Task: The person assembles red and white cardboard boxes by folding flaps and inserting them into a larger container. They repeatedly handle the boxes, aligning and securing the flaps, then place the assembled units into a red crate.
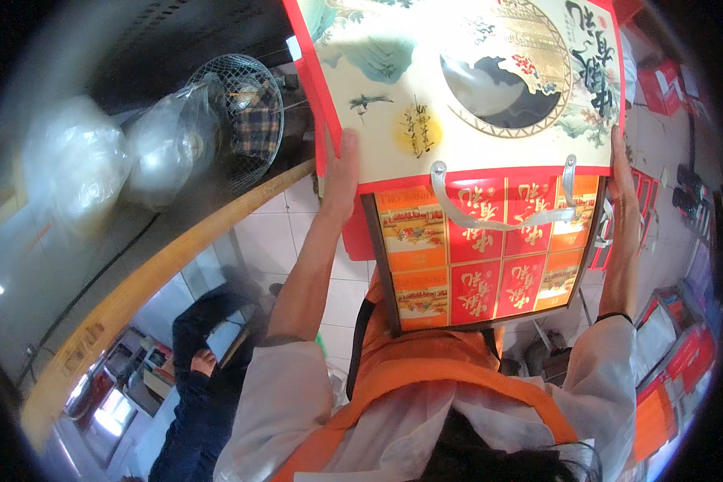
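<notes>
A large cream gift bag point(377, 104) with red edges, painted scenery and a round window is held up in front of me, its mouth toward my body. My left hand point(342, 173) grips its left side, thumb on the front. My right hand point(622, 169) is closed on the right side, its fingers mostly hidden behind the bag. From the mouth sticks out a dark-framed tray of red and orange small boxes point(478, 281). Its far end is hidden by the bag. A silver ribbon handle point(458, 213) hangs over the boxes.
A wooden-edged bench point(104, 321) runs along the left, with clear plastic bags point(80, 161) and a wire basket point(253, 120) holding checked cloth. A person in dark clothes point(193, 410) is at lower left. Red boxes point(663, 84) lie on the tiled floor at right.
</notes>
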Motion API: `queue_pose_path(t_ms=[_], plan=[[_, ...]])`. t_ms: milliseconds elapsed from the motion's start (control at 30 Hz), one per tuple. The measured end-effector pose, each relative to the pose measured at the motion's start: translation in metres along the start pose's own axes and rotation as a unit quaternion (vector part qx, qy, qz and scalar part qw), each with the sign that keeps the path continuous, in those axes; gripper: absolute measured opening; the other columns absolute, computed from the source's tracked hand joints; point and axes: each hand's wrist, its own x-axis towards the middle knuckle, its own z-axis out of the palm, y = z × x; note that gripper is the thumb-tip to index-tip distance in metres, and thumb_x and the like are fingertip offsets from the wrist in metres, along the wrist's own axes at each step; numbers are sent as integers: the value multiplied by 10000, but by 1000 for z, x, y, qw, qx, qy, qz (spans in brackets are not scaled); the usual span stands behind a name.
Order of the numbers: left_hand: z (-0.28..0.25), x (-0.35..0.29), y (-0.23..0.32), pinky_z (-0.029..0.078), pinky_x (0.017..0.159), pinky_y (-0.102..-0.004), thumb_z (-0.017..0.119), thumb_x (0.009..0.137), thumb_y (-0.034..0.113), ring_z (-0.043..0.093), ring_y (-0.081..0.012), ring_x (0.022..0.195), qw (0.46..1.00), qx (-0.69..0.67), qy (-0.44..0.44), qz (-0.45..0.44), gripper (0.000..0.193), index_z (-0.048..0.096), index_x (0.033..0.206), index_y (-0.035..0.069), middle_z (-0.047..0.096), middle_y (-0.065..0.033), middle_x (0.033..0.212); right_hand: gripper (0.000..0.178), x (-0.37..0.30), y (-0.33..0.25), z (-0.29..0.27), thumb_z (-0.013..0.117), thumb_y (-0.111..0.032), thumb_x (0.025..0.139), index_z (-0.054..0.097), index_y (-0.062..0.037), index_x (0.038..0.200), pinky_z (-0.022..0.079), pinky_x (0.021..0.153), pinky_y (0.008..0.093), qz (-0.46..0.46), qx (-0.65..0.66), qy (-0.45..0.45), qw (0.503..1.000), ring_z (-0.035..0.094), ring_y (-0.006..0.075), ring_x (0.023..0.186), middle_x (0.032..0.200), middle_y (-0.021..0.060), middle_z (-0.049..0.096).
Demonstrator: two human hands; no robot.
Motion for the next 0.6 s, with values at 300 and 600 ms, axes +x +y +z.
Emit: queue_pose_path(t_ms=[300, 600], plan=[[-7, 13, 5, 313, 1028, -324, 424, 938, 498, 415, -204, 1204, 993, -81, -68, -49, 683, 290, 1380, -5, 432, -115, 1328, 704, -6, -1, 9, 482, -541, 897, 354, -29, 1364, 434, 946, 324, -6, 42, -34, 999, 513, 174, 1147, 1321, 98, 471], [-17, 5, 2, 342, 1001, -336, 394, 971, 410, 429, -206, 1175, 998, 10, -20, -65, 563, 360, 1333, -19, 441, -141, 1297, 671, -26, 48, -14, 425, -547, 918, 360, -60, 1375, 388, 988, 350, 43, 111, -58, 991, 477, 179, 1185, 1332, 81, 470]])
